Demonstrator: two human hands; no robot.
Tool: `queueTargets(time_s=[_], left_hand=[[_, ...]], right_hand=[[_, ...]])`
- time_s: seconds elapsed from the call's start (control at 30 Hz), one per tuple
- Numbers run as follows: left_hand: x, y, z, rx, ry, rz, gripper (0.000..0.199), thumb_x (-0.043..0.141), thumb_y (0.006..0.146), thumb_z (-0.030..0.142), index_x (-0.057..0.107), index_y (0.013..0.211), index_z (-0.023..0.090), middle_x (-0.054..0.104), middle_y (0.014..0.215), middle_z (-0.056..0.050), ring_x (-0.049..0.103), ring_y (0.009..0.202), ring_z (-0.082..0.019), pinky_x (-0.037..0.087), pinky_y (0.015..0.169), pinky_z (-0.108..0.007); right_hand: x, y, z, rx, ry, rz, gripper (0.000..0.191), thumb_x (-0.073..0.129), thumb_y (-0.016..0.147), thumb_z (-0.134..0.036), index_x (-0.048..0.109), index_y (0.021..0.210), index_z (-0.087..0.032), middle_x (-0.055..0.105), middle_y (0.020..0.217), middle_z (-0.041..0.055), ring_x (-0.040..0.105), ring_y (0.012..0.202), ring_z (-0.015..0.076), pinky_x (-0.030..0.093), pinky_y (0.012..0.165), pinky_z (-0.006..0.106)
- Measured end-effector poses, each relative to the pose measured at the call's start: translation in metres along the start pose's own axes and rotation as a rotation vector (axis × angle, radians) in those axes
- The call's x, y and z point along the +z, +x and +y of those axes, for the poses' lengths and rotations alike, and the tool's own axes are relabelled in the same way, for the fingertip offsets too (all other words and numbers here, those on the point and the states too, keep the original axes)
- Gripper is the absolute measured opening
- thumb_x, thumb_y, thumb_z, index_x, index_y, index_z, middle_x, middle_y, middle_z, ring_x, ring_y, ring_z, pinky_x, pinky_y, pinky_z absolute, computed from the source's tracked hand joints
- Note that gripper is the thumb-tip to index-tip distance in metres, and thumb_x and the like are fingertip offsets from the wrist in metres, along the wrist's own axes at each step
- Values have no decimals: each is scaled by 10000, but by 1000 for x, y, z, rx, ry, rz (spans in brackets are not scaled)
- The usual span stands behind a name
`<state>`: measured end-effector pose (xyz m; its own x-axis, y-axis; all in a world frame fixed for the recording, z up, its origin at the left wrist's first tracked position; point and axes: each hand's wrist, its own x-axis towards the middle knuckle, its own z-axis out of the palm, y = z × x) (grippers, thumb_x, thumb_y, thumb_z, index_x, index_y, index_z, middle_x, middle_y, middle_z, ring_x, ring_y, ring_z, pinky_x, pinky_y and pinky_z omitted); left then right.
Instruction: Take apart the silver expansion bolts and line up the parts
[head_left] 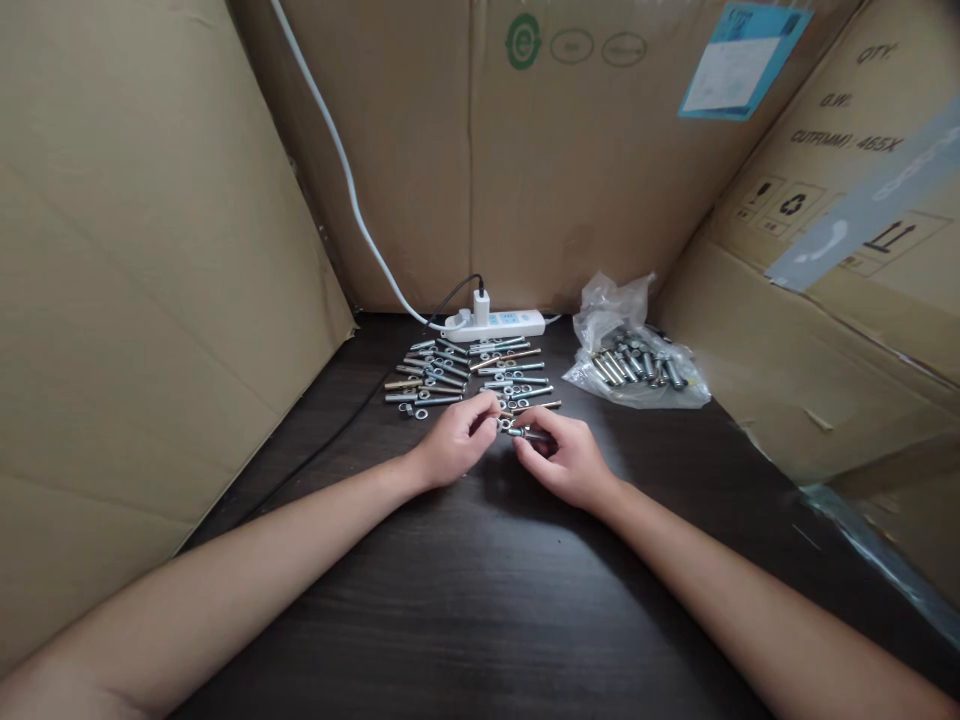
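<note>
My right hand (pixel 568 458) grips a metal bolt (pixel 517 432) between thumb and fingers, its tip pointing left. Close beside that tip, my left hand (pixel 459 442) is closed with thumb and forefinger pinched together. A small shiny piece shows at the left fingertips, too small and too hidden to name. Just beyond both hands lie loose bolts and sleeves in two columns, a left group (pixel 439 376) and a right group (pixel 517 366). Washers and nuts are scattered among them, including a washer (pixel 421 414) near the left group's front edge.
Behind the bolts stands a white power strip (pixel 517 323) with a charger (pixel 481 306) plugged in. A black cable (pixel 330 440) runs across the dark table (pixel 450 600). At the right rests a clear plastic bag (pixel 637 375) of bolts. Cardboard boxes (pixel 390 150) wall in three sides.
</note>
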<state>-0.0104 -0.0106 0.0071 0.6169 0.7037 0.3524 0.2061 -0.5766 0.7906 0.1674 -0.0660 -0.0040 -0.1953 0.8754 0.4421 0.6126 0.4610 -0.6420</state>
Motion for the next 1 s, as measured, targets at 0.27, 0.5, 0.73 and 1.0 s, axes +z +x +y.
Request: queueTargets(time_s=[0.27, 0.5, 0.73, 1.0], left_hand=[[6, 0, 7, -292, -529, -12, 182, 449, 848, 328, 393, 770, 174, 479, 690, 44, 369, 390, -31, 236, 396, -191], [6, 4, 12, -526, -832, -66, 175, 445, 834, 225, 317, 722, 184, 355, 567, 78, 256, 370, -11, 150, 389, -145], [5, 3, 14, -633, -852, -182, 54, 371, 854, 234, 356, 815, 199, 250, 551, 86, 168, 378, -22, 98, 398, -138], [3, 2, 17, -713, -941, -311, 130, 370, 874, 312, 355, 828, 192, 258, 576, 79, 161, 397, -28, 114, 393, -145]], right_hand=[[-1, 1, -2, -12, 11, -21, 130, 529, 843, -277, 591, 910, -184, 566, 640, -26, 469, 523, 92, 362, 533, 205], [0, 1, -2, -13, -41, -13, 200, 503, 880, -327, 597, 989, -188, 588, 646, -15, 497, 528, 106, 374, 535, 217], [2, 1, 1, -64, 2, -10, 251, 497, 900, -296, 590, 1116, -209, 688, 1013, 50, 643, 830, 149, 485, 700, 237], [2, 1, 3, -140, -137, -14, 282, 512, 908, -322, 616, 1154, -233, 683, 1004, 57, 641, 865, 162, 499, 777, 268]])
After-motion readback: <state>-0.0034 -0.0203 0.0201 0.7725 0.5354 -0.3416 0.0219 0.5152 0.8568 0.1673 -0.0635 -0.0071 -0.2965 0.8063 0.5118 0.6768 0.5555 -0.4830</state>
